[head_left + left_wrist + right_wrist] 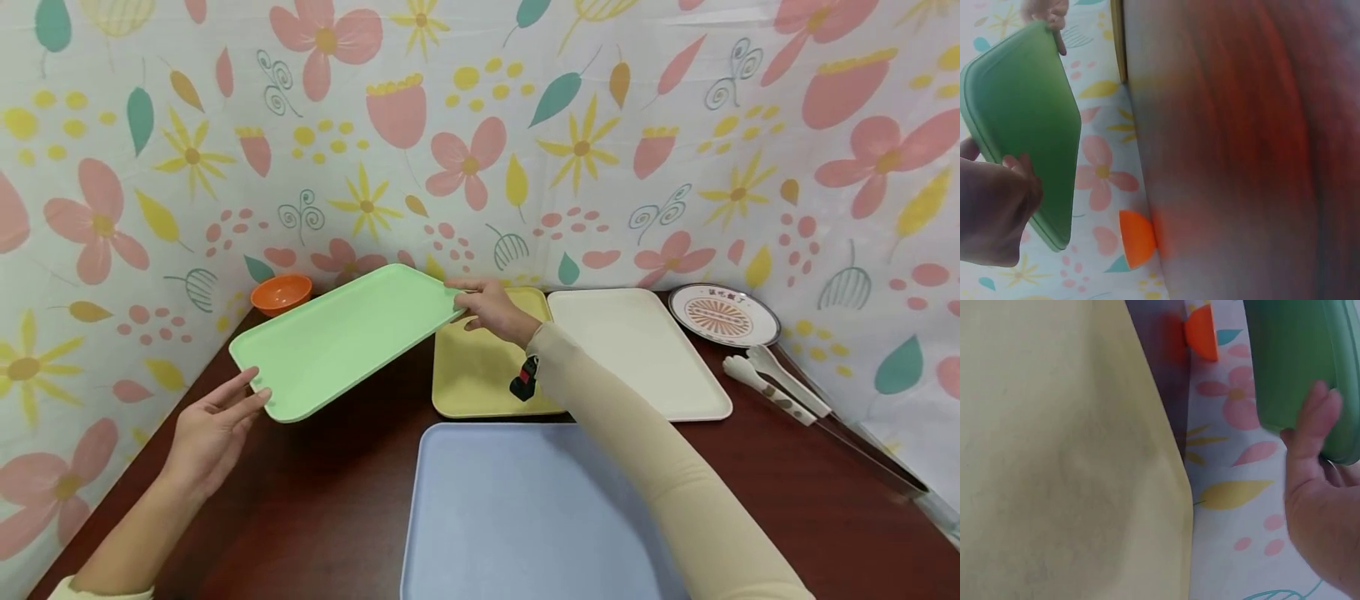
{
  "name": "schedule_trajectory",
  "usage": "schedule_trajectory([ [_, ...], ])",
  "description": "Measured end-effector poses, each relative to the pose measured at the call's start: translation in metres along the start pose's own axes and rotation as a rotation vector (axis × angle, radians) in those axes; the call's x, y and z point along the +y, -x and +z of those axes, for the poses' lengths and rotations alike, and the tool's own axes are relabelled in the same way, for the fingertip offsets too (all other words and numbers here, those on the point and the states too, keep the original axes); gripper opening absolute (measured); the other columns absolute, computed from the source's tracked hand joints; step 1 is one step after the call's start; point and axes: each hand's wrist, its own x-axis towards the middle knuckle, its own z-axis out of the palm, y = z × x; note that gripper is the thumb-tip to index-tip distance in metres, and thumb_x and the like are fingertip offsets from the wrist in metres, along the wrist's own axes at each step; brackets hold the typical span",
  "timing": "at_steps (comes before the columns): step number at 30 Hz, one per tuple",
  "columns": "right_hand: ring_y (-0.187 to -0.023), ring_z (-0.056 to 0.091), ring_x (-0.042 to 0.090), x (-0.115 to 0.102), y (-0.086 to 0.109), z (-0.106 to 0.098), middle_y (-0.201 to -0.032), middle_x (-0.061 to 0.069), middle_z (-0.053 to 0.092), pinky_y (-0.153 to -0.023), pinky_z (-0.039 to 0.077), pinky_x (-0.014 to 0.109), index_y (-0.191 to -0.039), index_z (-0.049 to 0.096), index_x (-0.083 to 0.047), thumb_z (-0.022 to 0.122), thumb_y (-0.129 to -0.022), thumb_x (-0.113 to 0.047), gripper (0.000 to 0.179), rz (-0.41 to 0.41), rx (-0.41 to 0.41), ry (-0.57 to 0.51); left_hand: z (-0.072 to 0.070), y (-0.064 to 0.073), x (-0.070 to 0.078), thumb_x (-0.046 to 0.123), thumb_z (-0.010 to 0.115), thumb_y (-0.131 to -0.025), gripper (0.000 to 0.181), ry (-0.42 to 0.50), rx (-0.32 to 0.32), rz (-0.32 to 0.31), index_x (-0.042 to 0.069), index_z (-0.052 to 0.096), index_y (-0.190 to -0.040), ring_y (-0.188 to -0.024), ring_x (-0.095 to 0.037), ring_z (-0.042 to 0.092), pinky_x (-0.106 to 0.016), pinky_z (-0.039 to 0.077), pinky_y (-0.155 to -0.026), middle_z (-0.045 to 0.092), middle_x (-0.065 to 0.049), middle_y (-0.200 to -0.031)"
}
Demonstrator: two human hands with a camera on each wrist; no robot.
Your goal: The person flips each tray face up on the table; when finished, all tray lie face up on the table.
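A light green rectangular tray (348,342) is held up in the air above the dark table, tilted with its right end higher. My left hand (213,433) pinches its near left corner, thumb and fingers on either side of the rim. At the opposite end my right hand (495,310) grips the right rim. The left wrist view shows the tray's underside (1038,106) with the left hand's fingers against it. In the right wrist view the right thumb (1316,419) lies on the green underside. Below the right hand lies a yellow tray (480,367).
A blue tray (517,517) lies at the front and a white tray (637,350) at the back, partly behind the right sleeve (660,467). An orange bowl (281,294) stands at the back left. A patterned plate (723,315) and tongs (795,392) lie along the right wall.
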Motion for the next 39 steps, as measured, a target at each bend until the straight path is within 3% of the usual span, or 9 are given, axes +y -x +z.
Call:
schedule_trajectory([
  [6, -0.064, 0.052, 0.014, 0.006, -0.008, -0.002, -0.073, 0.000, 0.063, -0.053, 0.037, 0.027, -0.143, 0.054, -0.006, 0.053, -0.086, 0.005, 0.058, 0.027, -0.056, -0.023, 0.005, 0.005, 0.002, 0.020, 0.072, -0.093, 0.081, -0.307, -0.021, -0.122, 0.010, 0.024, -0.157, -0.149, -0.023, 0.010, -0.042, 0.017, -0.118, 0.012, -0.014, -0.162],
  [11, -0.057, 0.031, 0.013, 0.012, -0.017, -0.005, -0.064, -0.002, 0.039, -0.057, 0.028, 0.030, -0.142, 0.054, -0.004, 0.052, -0.085, 0.009, 0.058, 0.025, -0.114, 0.026, 0.006, 0.009, 0.001, 0.032, 0.073, -0.091, 0.082, -0.528, -0.050, -0.168, 0.004, 0.030, -0.155, -0.149, -0.033, 0.013, -0.052, 0.021, -0.116, 0.016, -0.018, -0.162],
  [14, -0.060, 0.033, 0.014, 0.016, -0.022, -0.006, -0.100, 0.006, 0.058, -0.061, 0.032, 0.030, -0.145, 0.048, -0.001, 0.052, -0.089, 0.010, 0.058, 0.030, -0.188, 0.026, 0.005, 0.012, 0.000, 0.039, 0.074, -0.089, 0.083, -0.654, -0.061, -0.176, 0.003, 0.035, -0.153, -0.147, -0.036, 0.020, -0.053, 0.029, -0.113, 0.020, -0.022, -0.160],
  [16, -0.071, 0.044, 0.010, 0.019, -0.025, -0.008, -0.141, 0.013, 0.048, -0.065, 0.038, 0.030, -0.148, 0.042, 0.002, 0.053, -0.094, 0.009, 0.056, 0.032, -0.234, 0.023, 0.004, 0.013, -0.001, 0.042, 0.076, -0.087, 0.083, -0.710, -0.051, -0.170, 0.004, 0.039, -0.151, -0.145, -0.035, 0.026, -0.048, 0.036, -0.108, 0.027, -0.023, -0.158],
  [19, -0.090, 0.051, 0.010, 0.024, -0.028, -0.009, -0.162, 0.017, 0.020, -0.084, 0.047, 0.039, -0.150, 0.035, 0.006, 0.054, -0.098, 0.005, 0.056, 0.031, -0.261, 0.024, 0.003, 0.015, -0.001, 0.045, 0.076, -0.086, 0.082, -0.755, -0.039, -0.160, 0.006, 0.043, -0.150, -0.142, -0.035, 0.032, -0.044, 0.042, -0.103, 0.037, -0.023, -0.153],
  [24, -0.109, 0.060, 0.024, 0.031, -0.029, -0.005, -0.153, 0.025, 0.034, -0.106, 0.040, 0.052, -0.144, 0.043, 0.009, 0.059, -0.097, 0.002, 0.050, 0.041, -0.200, 0.068, 0.002, 0.015, -0.002, 0.050, 0.075, -0.085, 0.080, -0.827, -0.028, -0.157, 0.008, 0.048, -0.147, -0.122, -0.023, 0.051, -0.036, 0.048, -0.092, 0.058, -0.011, -0.129],
  [28, -0.119, 0.058, 0.032, 0.036, -0.031, 0.001, -0.145, 0.021, 0.046, -0.104, 0.045, 0.046, -0.137, 0.053, 0.007, 0.063, -0.096, -0.001, 0.043, 0.068, -0.153, 0.119, 0.000, 0.015, -0.003, 0.051, 0.075, -0.085, 0.080, -0.853, -0.025, -0.161, 0.006, 0.049, -0.146, -0.104, -0.012, 0.064, -0.041, 0.050, -0.092, 0.064, -0.011, -0.125],
  [32, -0.115, 0.061, 0.033, 0.038, -0.033, 0.009, -0.138, 0.020, 0.051, -0.101, 0.047, 0.044, -0.131, 0.058, 0.009, 0.064, -0.095, -0.002, 0.038, 0.082, -0.115, 0.146, -0.001, 0.015, -0.005, 0.048, 0.074, -0.087, 0.079, -0.880, -0.048, -0.163, -0.002, 0.049, -0.143, -0.100, -0.023, 0.070, -0.048, 0.051, -0.093, 0.061, -0.023, -0.131],
  [39, -0.118, 0.059, 0.034, 0.039, -0.038, 0.022, -0.141, 0.020, 0.048, -0.099, 0.049, 0.043, -0.131, 0.057, 0.012, 0.068, -0.093, -0.002, 0.042, 0.107, -0.067, 0.143, 0.007, 0.016, -0.014, 0.042, 0.075, -0.087, 0.074, -0.914, -0.097, -0.139, -0.011, 0.055, -0.134, -0.090, -0.025, 0.072, -0.038, 0.058, -0.076, 0.074, -0.017, -0.103],
])
